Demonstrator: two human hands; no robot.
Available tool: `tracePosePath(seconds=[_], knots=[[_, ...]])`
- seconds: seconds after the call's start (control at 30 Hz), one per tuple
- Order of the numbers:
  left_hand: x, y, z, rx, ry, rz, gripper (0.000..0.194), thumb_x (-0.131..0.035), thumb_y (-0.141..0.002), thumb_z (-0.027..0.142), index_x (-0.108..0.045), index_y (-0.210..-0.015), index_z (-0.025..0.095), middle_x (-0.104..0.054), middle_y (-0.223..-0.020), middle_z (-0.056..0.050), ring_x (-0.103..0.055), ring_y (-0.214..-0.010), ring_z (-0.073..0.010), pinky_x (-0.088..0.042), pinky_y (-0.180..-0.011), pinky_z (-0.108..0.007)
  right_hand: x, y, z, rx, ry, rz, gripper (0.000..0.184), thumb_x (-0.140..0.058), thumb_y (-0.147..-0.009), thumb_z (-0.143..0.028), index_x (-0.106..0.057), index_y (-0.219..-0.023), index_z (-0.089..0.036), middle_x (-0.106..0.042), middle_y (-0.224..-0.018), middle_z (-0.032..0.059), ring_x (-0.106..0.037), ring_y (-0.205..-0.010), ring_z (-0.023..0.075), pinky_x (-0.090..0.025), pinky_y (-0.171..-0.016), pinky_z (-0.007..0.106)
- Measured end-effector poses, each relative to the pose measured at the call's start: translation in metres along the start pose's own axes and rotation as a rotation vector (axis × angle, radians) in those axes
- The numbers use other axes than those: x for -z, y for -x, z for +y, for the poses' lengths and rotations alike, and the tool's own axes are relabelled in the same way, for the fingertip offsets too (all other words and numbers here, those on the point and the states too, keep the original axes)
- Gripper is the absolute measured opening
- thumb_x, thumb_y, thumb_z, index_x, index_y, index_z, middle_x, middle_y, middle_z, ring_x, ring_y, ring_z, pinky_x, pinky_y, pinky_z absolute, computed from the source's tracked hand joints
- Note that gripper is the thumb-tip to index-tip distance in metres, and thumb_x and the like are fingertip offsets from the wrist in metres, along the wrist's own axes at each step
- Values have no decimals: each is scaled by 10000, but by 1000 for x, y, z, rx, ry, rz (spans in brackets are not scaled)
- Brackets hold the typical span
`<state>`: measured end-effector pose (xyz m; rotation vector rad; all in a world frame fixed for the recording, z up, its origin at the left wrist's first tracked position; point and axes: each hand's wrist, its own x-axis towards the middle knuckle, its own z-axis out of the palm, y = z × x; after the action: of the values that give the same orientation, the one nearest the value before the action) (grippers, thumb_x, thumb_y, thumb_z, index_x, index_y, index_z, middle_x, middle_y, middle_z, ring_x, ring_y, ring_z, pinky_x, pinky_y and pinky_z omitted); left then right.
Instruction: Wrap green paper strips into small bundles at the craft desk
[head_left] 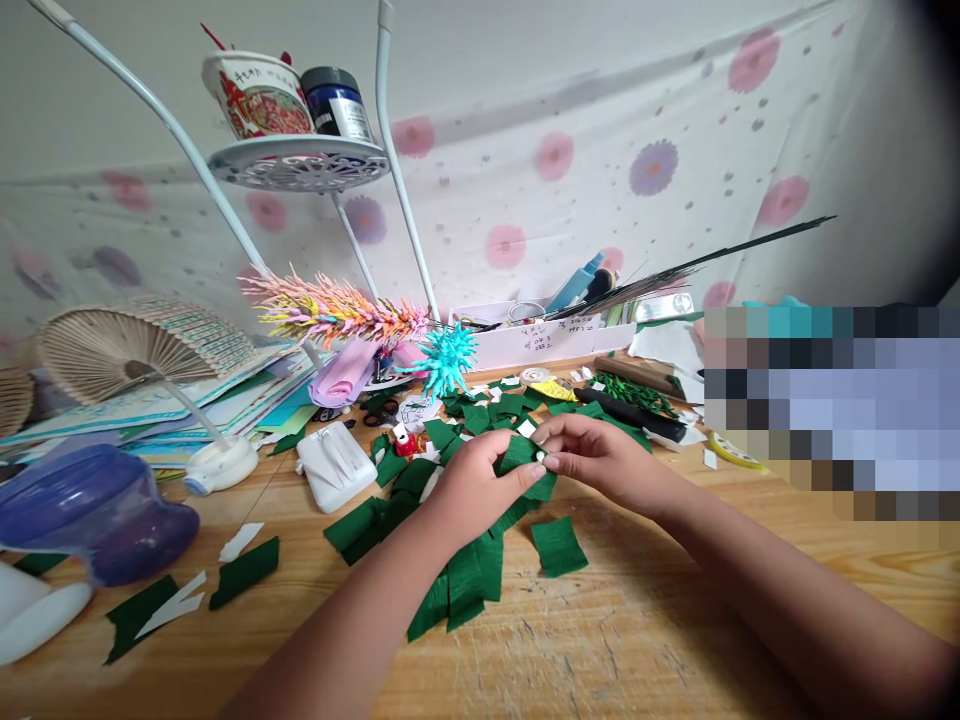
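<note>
Between both hands is a small piece of dark green crepe paper point(519, 456). My left hand point(474, 482) pinches its left and lower edge between thumb and fingers. From the right, my right hand point(600, 452) is closed on the same piece, thumb and fingertips together at its edge. A tiny white bit point(540, 456) shows at the fingertips; whether it is a bead or something else I cannot tell. Under and around the hands lie several more cut green crepe pieces point(472, 580), and one single green square point(559, 547) sits apart, to the right of the heap.
A white stand point(300, 165) holds a paper bowl and a jar. Pink-yellow point(337, 310) and turquoise point(448, 360) fringed decorations lean ahead. A white case point(336, 466), a blue-purple tape dispenser point(97, 510), a folding fan point(135, 350) and a black rod-like tool point(630, 412) lie around.
</note>
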<state>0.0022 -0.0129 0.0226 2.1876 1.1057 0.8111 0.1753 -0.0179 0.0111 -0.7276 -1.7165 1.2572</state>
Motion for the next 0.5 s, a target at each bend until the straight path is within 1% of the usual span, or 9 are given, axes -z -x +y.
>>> tracePosePath(seconds=[0.1,0.2,0.27,0.37,0.5], knots=[[-3,0,-2,3,0,13,238,-468,-726,375,-546,-733,150,-521,-657,16,-448,-605,-112,-352,-540,-211,0,0,1,-6,-42,24,148,-586,-702,-242,-478,-762,-161,-484,-663,-23,-472,-627,98,-380,-605,235],[-2,-1,-3,-18,14,14,208,-489,-716,346,-555,-716,148,-541,-669,11,-463,-613,-112,-359,-551,-212,1,1,-1,-6,0,22,128,-589,-699,-236,-496,-687,-149,-476,-663,-21,-455,-634,92,-366,-606,224],[-1,-2,-3,-34,27,20,188,-512,-701,330,-562,-717,150,-551,-673,10,-469,-616,-110,-363,-557,-210,3,2,-4,-23,31,5,106,-572,-712,-235,-529,-699,-138,-496,-683,-8,-457,-653,97,-365,-627,229],[1,-3,-4,-22,52,29,182,-536,-681,325,-574,-729,154,-555,-656,19,-465,-582,-98,-361,-537,-202,4,3,-7,-64,29,-25,108,-561,-718,-237,-558,-740,-131,-525,-718,8,-470,-681,106,-370,-658,241],[2,-3,-4,-3,36,27,200,-559,-656,336,-592,-754,164,-561,-653,24,-468,-575,-97,-364,-534,-204,3,2,-8,-85,4,-33,105,-576,-705,-239,-561,-731,-139,-538,-698,2,-483,-662,106,-381,-651,247]])
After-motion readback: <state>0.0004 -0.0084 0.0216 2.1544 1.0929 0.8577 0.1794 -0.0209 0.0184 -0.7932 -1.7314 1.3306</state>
